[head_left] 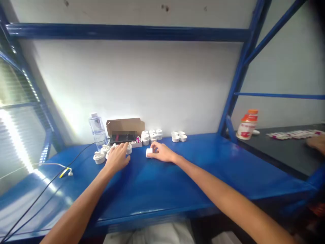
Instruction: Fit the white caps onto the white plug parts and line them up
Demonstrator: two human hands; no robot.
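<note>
My right hand (162, 152) pinches a small white block-like piece (149, 153) between thumb and fingers, low over the blue tabletop (157, 189). Over a group of round white plastic pieces with raised tops (99, 157) lies my left hand (118, 158), its fingers stretched forward and apart. Its fingertips cover part of that group, so contact with any one piece is hard to make out. Just behind my right hand, round white pieces (153, 136) stand stacked in rows. Several shallow white cups (179, 137) are further right.
An opened cardboard box (125, 126) with a dark device (123, 138) sits at the wall beside a clear bottle (98, 130). Cables (48, 184) cross the left side. Blue frame bars (236, 81) rise at right; beyond stand an orange-capped bottle (247, 125) and another person's hand (317, 143).
</note>
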